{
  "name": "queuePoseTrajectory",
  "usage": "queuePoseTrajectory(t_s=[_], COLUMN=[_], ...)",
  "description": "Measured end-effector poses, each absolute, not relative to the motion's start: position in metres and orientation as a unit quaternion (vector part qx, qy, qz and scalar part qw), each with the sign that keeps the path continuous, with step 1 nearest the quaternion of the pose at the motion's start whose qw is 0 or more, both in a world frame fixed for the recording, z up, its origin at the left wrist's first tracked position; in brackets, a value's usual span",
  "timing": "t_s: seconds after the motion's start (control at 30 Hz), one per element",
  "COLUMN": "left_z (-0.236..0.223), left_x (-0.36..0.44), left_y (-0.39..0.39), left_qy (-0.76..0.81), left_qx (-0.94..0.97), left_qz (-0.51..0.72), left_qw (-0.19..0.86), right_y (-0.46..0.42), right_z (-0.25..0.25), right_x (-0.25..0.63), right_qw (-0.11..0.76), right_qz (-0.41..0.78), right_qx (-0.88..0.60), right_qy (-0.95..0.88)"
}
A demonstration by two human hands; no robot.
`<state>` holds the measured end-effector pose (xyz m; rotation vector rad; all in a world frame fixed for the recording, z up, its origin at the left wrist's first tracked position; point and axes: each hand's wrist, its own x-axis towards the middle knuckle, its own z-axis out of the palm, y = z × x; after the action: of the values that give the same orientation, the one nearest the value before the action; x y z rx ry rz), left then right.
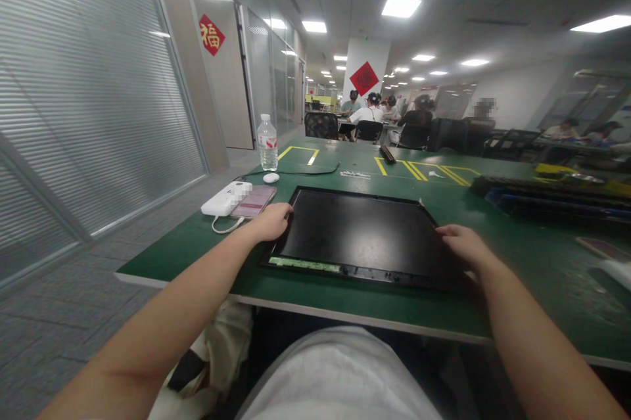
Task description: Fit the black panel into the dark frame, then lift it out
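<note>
A flat black display panel (355,229) lies on the green table in front of me, its dark face up and reflecting light. Along its near edge runs a strip that is green on the left half and dark on the right. My left hand (274,221) is closed on the panel's left edge, near the far corner. On the opposite side, my right hand (463,244) grips the right edge, thumb and fingers at the rim. The fingers under the panel are hidden on both sides.
Left of the panel are a white power bank (221,200) cabled to a phone (257,201), a white oval object (271,178) and a water bottle (267,144). Dark strips (547,193) are piled at right. Yellow tape marks the far table (419,170). People sit beyond.
</note>
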<state>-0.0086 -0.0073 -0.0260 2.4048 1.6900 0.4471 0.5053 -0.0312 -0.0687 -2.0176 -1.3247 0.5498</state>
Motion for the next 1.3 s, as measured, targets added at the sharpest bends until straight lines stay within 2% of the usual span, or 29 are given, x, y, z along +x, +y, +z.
queuePoseTrajectory(t_s=[0.3,0.53,0.63,0.73,0.93,1.1,1.3], left_z=[-0.025,-0.017,-0.010,-0.007,-0.009,-0.010,-0.014], left_x=[-0.016,-0.008,-0.003,0.000,0.003,0.003,-0.002], left_y=[-0.007,-0.012,-0.017,-0.019,-0.015,-0.013,-0.009], left_qy=[0.560,0.472,0.450,0.445,0.490,0.516,0.476], left_qx=[0.767,0.623,0.550,0.508,0.445,0.384,0.373], left_qz=[0.230,0.428,0.471,0.491,0.518,0.489,0.465], left_qw=[0.213,0.455,0.523,0.550,0.541,0.590,0.646], right_y=[-0.028,-0.031,-0.031,-0.030,-0.030,-0.034,-0.037], right_z=[-0.074,-0.068,-0.068,-0.069,-0.069,-0.064,-0.058], right_x=[0.509,0.504,0.503,0.502,0.501,0.495,0.487], right_qw=[0.332,0.308,0.303,0.301,0.302,0.303,0.310], right_qz=[0.192,0.200,0.196,0.181,0.172,0.173,0.165], right_qx=[-0.762,-0.781,-0.784,-0.784,-0.783,-0.781,-0.784], right_qy=[-0.522,-0.505,-0.505,-0.512,-0.516,-0.517,-0.513])
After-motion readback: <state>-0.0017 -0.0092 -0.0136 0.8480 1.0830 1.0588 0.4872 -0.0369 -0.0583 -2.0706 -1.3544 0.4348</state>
